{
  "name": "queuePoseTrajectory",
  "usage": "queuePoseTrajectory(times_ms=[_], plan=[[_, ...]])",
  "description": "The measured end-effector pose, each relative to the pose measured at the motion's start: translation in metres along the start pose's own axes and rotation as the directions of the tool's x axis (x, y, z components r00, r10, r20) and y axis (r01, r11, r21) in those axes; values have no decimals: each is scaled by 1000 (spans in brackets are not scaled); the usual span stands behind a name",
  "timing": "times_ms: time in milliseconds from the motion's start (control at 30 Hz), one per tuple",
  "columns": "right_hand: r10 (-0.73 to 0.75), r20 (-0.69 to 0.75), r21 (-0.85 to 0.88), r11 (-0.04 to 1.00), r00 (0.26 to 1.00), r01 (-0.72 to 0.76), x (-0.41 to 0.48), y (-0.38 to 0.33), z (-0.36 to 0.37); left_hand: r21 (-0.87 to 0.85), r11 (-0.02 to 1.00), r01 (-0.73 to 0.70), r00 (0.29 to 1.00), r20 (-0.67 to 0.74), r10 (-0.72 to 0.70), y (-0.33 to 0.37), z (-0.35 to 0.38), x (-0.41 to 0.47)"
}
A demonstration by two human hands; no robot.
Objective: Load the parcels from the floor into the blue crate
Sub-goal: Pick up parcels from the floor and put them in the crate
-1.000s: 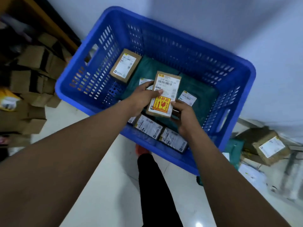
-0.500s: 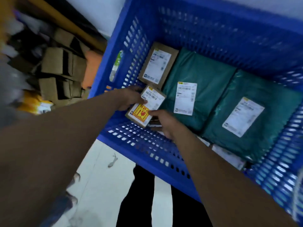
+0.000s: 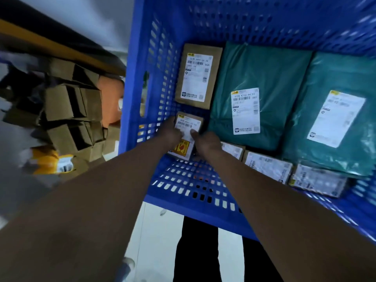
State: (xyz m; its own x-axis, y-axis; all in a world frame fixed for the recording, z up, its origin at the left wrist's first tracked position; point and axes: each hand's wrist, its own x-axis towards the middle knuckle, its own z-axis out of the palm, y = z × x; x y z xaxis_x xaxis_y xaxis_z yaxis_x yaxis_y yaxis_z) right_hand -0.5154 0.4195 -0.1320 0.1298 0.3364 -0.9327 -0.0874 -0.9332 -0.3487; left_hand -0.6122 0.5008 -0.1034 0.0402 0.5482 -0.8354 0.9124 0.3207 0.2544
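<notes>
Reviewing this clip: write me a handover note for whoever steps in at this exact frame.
Left hand and right hand: both grip the small sticker box, low in the blue crate's near-left corner.
Done: brown box, two green mailers and three small boxes lie inside.
Left: release this box; cardboard boxes outside to the left may need loading.

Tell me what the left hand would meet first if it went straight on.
Likely the larger cardboard box lying just beyond the small box that the left hand holds; depth is unclear.
</notes>
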Motion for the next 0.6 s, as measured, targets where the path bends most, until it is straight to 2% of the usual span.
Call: queuePoseTrajectory(times_ms=[67,133,300,433,600], plan=[[-49,-94,-59,997,994,43,3,-2,8,-19,998,-66,995,-76,64,-3,7,1],[-54,-152,-42,998,987,48,4,-5,16,-29,994,-109,985,-135,104,-10,15,3],[-56,-238,6,998,970,59,5,-3,21,-82,993,-79,978,-201,61,-13,26,12],[-106,-271,89,987,957,134,-1,3,23,-24,998,-58,974,-222,51,-14,29,17],[-141,-306,61,984,942,168,-6,8,20,135,991,4,978,-205,24,-4,32,20]])
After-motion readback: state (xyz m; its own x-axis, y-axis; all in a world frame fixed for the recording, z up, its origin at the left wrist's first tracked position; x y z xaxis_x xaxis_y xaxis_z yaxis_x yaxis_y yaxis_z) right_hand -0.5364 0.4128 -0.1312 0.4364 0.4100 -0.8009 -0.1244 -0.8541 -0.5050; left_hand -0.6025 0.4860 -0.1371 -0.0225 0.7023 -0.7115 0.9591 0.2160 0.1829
